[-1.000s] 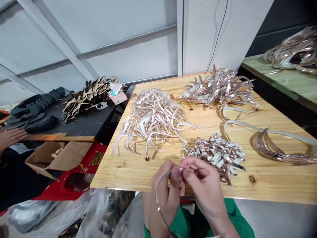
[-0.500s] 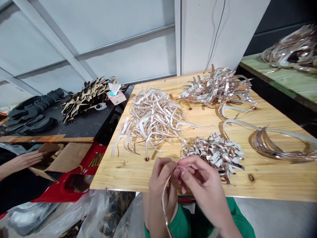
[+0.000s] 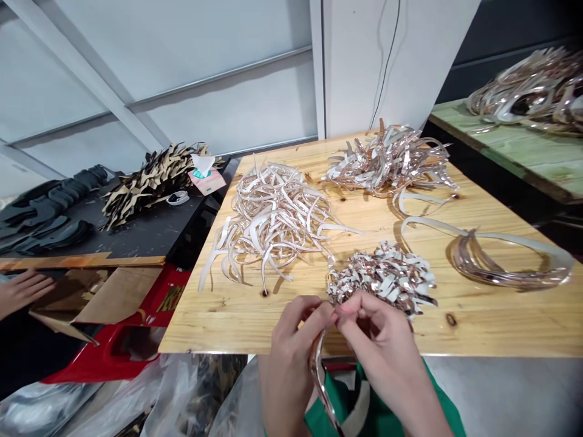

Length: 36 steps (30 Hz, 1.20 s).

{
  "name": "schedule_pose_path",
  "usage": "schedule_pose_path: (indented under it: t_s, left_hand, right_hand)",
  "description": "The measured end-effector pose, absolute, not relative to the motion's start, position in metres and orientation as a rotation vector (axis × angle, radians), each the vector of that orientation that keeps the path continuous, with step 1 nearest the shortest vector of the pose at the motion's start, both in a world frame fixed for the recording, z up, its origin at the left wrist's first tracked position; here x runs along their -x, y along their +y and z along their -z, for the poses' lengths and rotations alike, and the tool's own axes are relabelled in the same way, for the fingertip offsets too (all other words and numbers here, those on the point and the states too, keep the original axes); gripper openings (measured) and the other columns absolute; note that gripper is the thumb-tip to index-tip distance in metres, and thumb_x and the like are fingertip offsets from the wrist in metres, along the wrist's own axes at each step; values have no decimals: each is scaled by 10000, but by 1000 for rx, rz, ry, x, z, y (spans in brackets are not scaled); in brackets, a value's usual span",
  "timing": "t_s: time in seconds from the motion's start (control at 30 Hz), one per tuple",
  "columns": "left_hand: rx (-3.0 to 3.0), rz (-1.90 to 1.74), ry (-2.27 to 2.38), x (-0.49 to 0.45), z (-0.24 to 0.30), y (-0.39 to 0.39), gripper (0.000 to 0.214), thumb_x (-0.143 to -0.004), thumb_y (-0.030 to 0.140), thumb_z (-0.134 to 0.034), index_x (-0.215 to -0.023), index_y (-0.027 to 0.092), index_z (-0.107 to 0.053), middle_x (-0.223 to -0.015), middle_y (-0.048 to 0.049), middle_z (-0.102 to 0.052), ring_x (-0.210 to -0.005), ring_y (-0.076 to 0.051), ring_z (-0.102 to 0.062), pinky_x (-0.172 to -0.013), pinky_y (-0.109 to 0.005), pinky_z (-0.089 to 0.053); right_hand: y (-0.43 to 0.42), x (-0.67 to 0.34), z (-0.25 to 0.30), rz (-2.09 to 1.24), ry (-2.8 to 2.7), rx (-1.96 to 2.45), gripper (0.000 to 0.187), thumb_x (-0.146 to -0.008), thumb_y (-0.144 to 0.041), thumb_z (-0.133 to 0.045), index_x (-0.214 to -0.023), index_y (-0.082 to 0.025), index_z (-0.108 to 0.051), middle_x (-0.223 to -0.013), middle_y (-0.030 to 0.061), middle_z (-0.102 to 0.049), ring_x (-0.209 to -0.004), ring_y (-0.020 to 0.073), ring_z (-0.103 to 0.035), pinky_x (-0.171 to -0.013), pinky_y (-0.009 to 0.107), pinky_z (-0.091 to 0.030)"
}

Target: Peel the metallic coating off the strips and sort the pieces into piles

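My left hand [image 3: 295, 358] is closed in a pinch on a shiny rose-gold strip [image 3: 320, 382], which hangs from the fingers toward my lap. Fingertips to fingertips with it, my right hand [image 3: 385, 349] is also pinched closed at the strip's upper end; the end itself is hidden by the fingers. A whitish stretch of strip [image 3: 359, 406] curves between my forearms. Just beyond the hands lies a heap of short rose-gold and white pieces [image 3: 387, 276]. Farther left spreads a tangle of thin curved strips [image 3: 282, 218].
The wooden table [image 3: 204, 321] also bears a pile of wider strips [image 3: 392, 161] at the back and a coil of strip [image 3: 505, 279] at right. A black table [image 3: 136, 243] stands left, with a tissue pack [image 3: 207, 179]. Another person's hand [image 3: 27, 291] is beside a cardboard box [image 3: 118, 294].
The strip below my left hand now turns its shiny face outward and hangs closer to the middle. My hands remain together. The other person's hand has moved left, away from the box.
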<state>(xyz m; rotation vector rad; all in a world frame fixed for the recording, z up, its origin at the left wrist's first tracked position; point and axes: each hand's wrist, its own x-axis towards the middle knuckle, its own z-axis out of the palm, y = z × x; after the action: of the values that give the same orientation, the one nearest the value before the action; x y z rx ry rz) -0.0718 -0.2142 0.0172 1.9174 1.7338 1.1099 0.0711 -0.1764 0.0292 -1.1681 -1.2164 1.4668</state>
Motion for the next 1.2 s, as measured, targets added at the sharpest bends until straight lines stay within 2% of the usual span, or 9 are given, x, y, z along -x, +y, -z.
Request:
schedule_pose_path:
  t_s: [0.17, 0.33, 0.43, 0.5, 0.6, 0.83, 1.0, 1.1, 1.2]
  left_hand:
    - [-1947, -1222, 1779, 66, -25, -216, 162, -1076, 156, -572, -1058, 251, -702, -993, -6, -688, -906, -159, -665, -823, -246, -482]
    - [-1891, -1296, 1811, 61, -27, -214, 168, -1082, 180, -563, -987, 236, -690, -872, 0, -673, -814, -168, -638, -774, -266, -458]
    - [-1794, -1313, 1848, 61, -28, -214, 235, -1103, 246, -529, -912, 225, -664, -800, 1, -642, -738, -170, -613, -703, -265, -443]
    - [-1747, -1310, 1858, 63, -29, -214, 272, -1110, 284, -506, -887, 224, -649, -759, 8, -614, -679, -166, -585, -647, -261, -426]
    - [-1736, -1266, 1815, 66, -30, -215, 299, -1112, 316, -494, -875, 219, -649, -760, 4, -611, -672, -164, -585, -633, -261, -419]
    - [-1663, -1221, 1854, 68, -27, -216, 361, -1115, 361, -495, -779, 232, -525, -683, 28, -524, -620, -154, -535, -602, -267, -387]
    - [-1623, -1236, 1903, 67, -25, -216, 364, -1112, 381, -487, -777, 240, -505, -707, 12, -516, -629, -171, -516, -597, -291, -370]
    - [-1506, -1245, 1918, 68, -24, -217, 387, -1104, 440, -497, -777, 234, -524, -709, 6, -559, -635, -170, -523, -602, -288, -374]
    - [-1391, -1234, 1914, 68, -27, -217, 463, -1081, 504, -533, -712, 232, -468, -639, 35, -477, -613, -154, -487, -588, -274, -359]
  right_hand:
    - [-182, -66, -29, -1370, -1170, 1187, 97, -854, -210, -685, -780, -220, -622, -718, 4, -655, -620, 157, -570, -548, 231, -463]
    - [-189, -62, -35, -1186, -1254, 1292, 97, -810, -162, -660, -767, -231, -606, -650, -35, -564, -555, 134, -510, -530, 226, -440]
    - [-189, -62, -38, -1168, -1291, 1298, 80, -879, -227, -666, -809, -231, -625, -656, -24, -592, -558, 140, -546, -533, 233, -448]
    - [-187, -65, -37, -1245, -1349, 1210, 63, -934, -282, -654, -923, -224, -676, -705, -2, -655, -586, 155, -611, -513, 231, -458]
    - [-184, -69, -33, -1335, -1452, 1102, 156, -989, -343, -634, -1049, -221, -711, -784, 24, -727, -600, 164, -660, -488, 228, -464]
    - [-188, -63, -34, -1290, -1495, 1190, 234, -1038, -365, -573, -892, -216, -678, -714, 8, -695, -526, 136, -564, -501, 246, -392]
    - [-189, -63, -37, -1262, -1539, 1199, 233, -1061, -371, -547, -900, -229, -638, -708, -13, -659, -534, 133, -558, -472, 238, -358]
    - [-186, -68, -36, -1332, -1566, 1149, 270, -1086, -401, -505, -920, -229, -630, -743, -2, -659, -571, 145, -569, -506, 247, -384]
    - [-185, -74, -36, -1450, -1586, 1028, 296, -1097, -411, -489, -903, -229, -619, -722, -8, -612, -610, 157, -578, -557, 252, -427]
